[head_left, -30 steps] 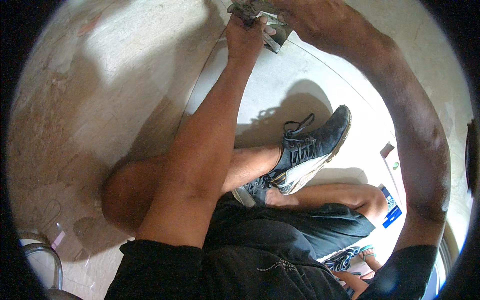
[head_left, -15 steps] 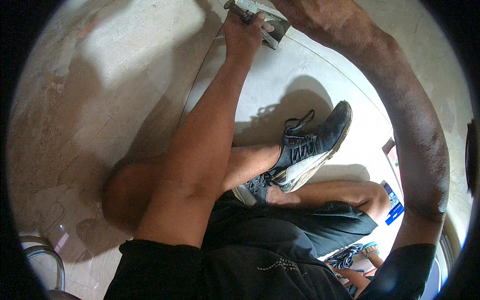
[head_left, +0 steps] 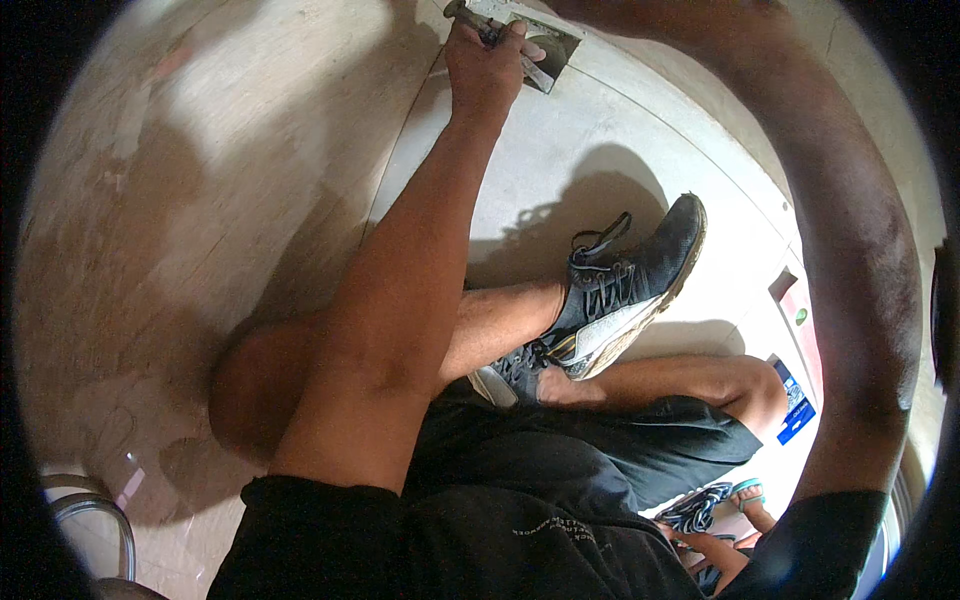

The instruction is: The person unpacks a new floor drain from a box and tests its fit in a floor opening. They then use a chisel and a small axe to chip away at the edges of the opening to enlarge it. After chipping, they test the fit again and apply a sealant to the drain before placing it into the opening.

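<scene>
My left hand (head_left: 487, 68) reaches to the top of the view, its fingers wrapped round a metal chisel (head_left: 457, 9). The chisel's round head sticks out at the left of the fist, and its flat lower end slants into a square cut-out (head_left: 562, 50) in the pale floor tile. Whitish dust coats the fingertips. My right arm (head_left: 850, 230) arches up along the right side and runs out at the top edge, blurred there. The right hand lies beyond the picture, so whatever it holds is hidden.
My crossed legs and black-and-white shoe (head_left: 640, 285) rest on the tiles below the cut-out. To the right lie a blue-and-white pack (head_left: 797, 405) and a pinkish flat item (head_left: 803, 325). Another person's sandalled foot (head_left: 747, 497) shows at lower right, a curved metal tube (head_left: 125, 540) at lower left.
My right arm has shifted upward and outward, carrying its wrist end farther past the top edge and uncovering more of the cut-out. The left hand keeps its grip on the chisel almost unmoved.
</scene>
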Available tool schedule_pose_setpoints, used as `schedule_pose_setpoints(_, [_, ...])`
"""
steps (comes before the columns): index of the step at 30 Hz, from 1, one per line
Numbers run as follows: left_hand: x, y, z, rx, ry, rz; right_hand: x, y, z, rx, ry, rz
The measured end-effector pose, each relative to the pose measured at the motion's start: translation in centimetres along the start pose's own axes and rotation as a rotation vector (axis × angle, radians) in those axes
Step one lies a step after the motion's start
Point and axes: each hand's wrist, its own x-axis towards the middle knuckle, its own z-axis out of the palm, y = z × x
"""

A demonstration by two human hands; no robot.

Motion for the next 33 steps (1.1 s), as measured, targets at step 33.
schedule_pose_setpoints(33, [-1.0,1.3,1.2,0.465,-0.002,0.183,-4.2,-2.2,-2.8,0.195,-0.121,0.203])
